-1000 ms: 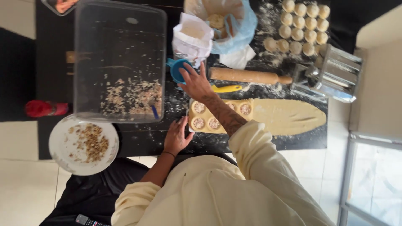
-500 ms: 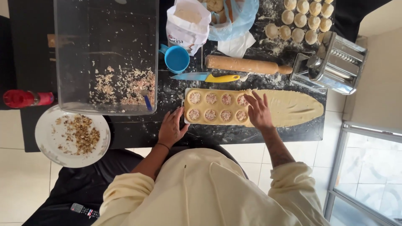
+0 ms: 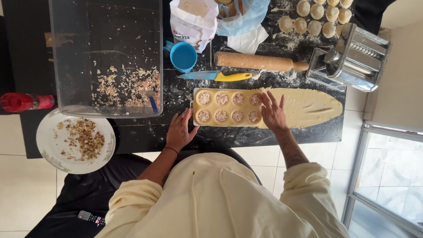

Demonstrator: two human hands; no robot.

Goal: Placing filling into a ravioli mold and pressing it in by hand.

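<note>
A home kitchen: a floured dark worktop (image 3: 229, 136) carries a rolling pin (image 3: 260, 61), a hand-cranked pasta machine (image 3: 352, 57), a flour bag (image 3: 194, 22) and a filled dough mould (image 3: 227, 107) (pale floor tiles (image 3: 17, 194) lie below).

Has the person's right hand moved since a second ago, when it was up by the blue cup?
Yes. The right hand has come down from the blue cup and across to the right end of the filled mould, resting flat on the dough sheet.

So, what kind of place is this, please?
Probably a home kitchen: a dark floured counter holds a filled dough mould, a rolling pin and a pasta machine.
</note>
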